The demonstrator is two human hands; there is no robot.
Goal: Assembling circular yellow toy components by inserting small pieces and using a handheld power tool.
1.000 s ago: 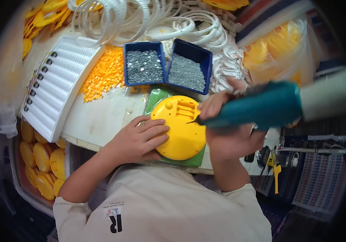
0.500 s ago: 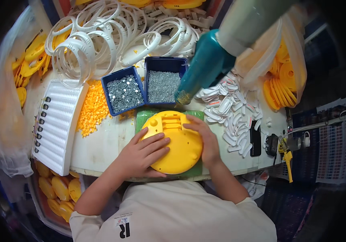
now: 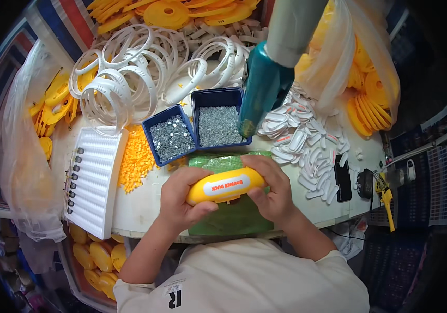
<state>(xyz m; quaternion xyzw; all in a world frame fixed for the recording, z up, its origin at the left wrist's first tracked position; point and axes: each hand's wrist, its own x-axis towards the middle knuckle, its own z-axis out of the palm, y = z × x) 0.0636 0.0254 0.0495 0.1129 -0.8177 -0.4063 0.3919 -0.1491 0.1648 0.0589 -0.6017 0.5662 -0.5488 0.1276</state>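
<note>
A round yellow plastic casing is held on edge above a green mat. Its rim faces me, with a white oval label bearing red lettering. My left hand grips the left end, thumb along the near lower side and fingers over the far side. At the right end my right hand has the same kind of grip, thumb near the casing's edge. The casing's flat faces are mostly hidden from view. Just beyond the mat, a teal-wrapped tool head hangs from a grey tube.
Two blue bins of small metal parts, one with screws, stand behind the mat. Small orange pieces and a white ridged tray lie left. White curved pieces and a black phone lie right. White rings are piled behind.
The casing has been lifted off the mat and tilted up, so its labelled rim shows instead of its flat face. Both hands have shifted to grip its ends.
</note>
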